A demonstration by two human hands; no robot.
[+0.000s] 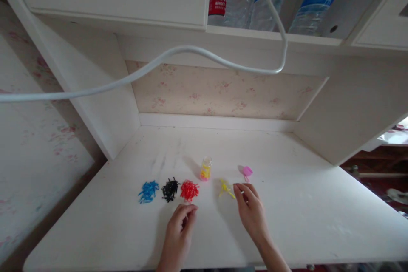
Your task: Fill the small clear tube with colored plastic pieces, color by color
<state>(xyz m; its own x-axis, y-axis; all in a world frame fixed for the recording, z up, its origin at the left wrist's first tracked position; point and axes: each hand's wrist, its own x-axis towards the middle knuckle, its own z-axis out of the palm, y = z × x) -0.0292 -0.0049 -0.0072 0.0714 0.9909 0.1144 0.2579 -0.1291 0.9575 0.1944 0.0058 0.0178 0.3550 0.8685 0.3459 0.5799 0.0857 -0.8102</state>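
Observation:
My left hand (180, 227) is closed, thumb and fingertips pressed together, just in front of a pile of short red strips (189, 190). Anything in its fingers is too small or hidden to make out. To the right, my right hand (251, 208) pinches beside a few thin yellow strips (225, 188) on the tabletop; what it holds, if anything, cannot be made out. Between and beyond the hands stands a small clear jar (206, 168), with yellow and some reddish pieces inside. Behind the right hand lies a small pink object (247, 171).
Piles of black strips (170, 189) and blue strips (148, 191) lie left of the red ones on the white table (287, 221). A white cable (191, 49) crosses above. Plastic bottles (318, 0) stand in the overhead shelf; side panels flank the table.

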